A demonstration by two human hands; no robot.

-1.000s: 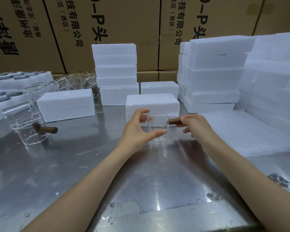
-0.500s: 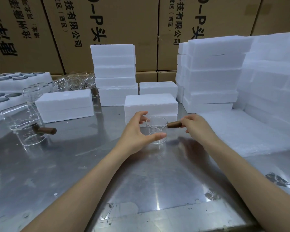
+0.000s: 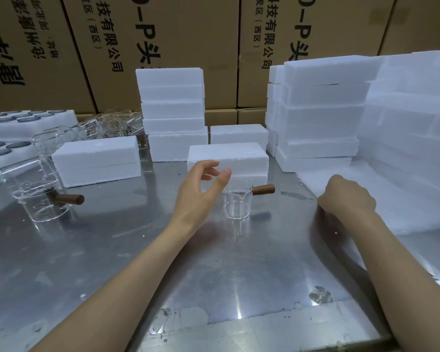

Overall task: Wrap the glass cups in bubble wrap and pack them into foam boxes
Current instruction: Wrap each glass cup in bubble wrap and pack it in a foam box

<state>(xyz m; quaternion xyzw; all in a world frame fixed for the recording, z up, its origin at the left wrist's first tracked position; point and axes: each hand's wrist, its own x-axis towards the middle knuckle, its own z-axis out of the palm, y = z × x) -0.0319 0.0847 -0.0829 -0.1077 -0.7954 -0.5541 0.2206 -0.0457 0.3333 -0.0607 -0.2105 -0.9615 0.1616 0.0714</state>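
Observation:
A clear glass cup point(image 3: 235, 203) with a brown wooden handle point(image 3: 263, 189) pointing right stands on the steel table point(image 3: 214, 275), in front of a closed white foam box point(image 3: 228, 157). My left hand point(image 3: 201, 190) hovers just left of the cup with relaxed fingers and holds nothing. My right hand point(image 3: 346, 196) is off to the right, knuckles up. Its fingers curl down onto the left edge of the white bubble wrap sheets point(image 3: 391, 207) lying flat on the table; the fingertips are hidden.
More glass cups point(image 3: 36, 196) with wooden handles sit at the left beside another foam box point(image 3: 97, 161). Foam box stacks stand at the centre back point(image 3: 172, 110) and the right point(image 3: 320, 110). Foam trays point(image 3: 23, 128) lie far left. Cardboard cartons point(image 3: 188, 34) wall the back.
The cup now stands on the table, free of both hands. My right hand left the handle and moved right to the wrap sheets. My left hand opened and drew back.

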